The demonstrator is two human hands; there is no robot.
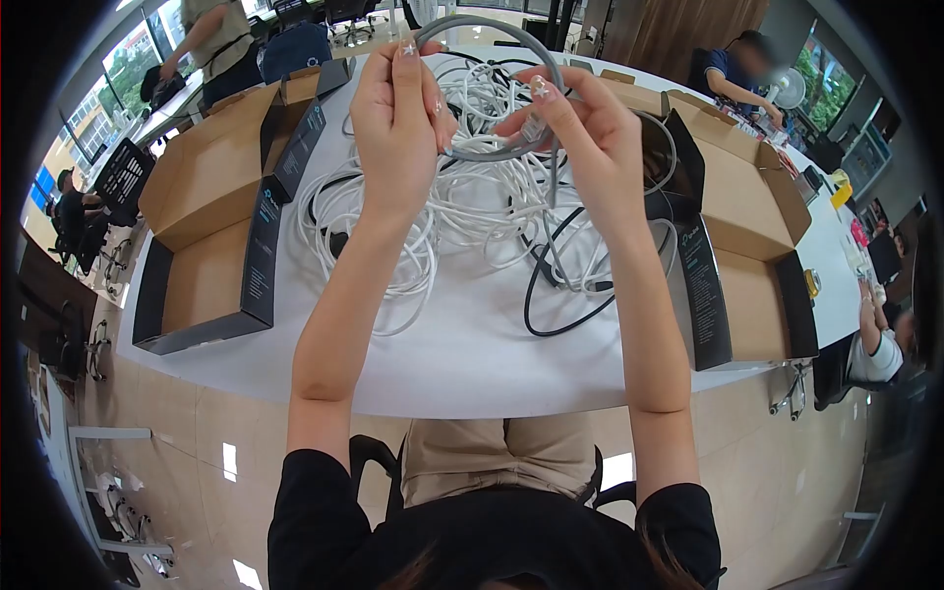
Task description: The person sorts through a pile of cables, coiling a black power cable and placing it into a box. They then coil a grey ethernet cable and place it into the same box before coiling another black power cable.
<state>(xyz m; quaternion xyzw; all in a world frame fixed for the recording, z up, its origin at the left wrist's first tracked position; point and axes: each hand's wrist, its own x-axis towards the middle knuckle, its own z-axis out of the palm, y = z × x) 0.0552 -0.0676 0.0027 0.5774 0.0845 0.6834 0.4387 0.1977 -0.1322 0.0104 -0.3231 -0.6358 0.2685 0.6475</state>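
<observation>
White table (pixel 472 354) fills the middle of the view, curving away from the seated person. An open cardboard box (pixel 211 167) lies on its left part and a second open box (pixel 747 197) on its right. Between them sprawls a loose tangle of white cables (pixel 462 211), with a black cable (pixel 551 300) looping out of its near right edge. Other people are at work at the far left (pixel 221 34), the far right (pixel 737 69) and the right edge (pixel 880 349), all well apart from these hands. Raised above the tangle, a grey cable (pixel 489 153) is wound into a loop that spans from hand to hand. Its long axis runs left to right, its upper arc rises past the fingertips, and one short end hangs down just beside the right wrist. The left hand (pixel 393 118) is closed on the loop's left side, fingers pointing up and thumb pressed across the strands. The right hand (pixel 590 138) pinches the right side between thumb and forefinger, the other fingers curled behind. Both hands are equally near and in contact with it.
</observation>
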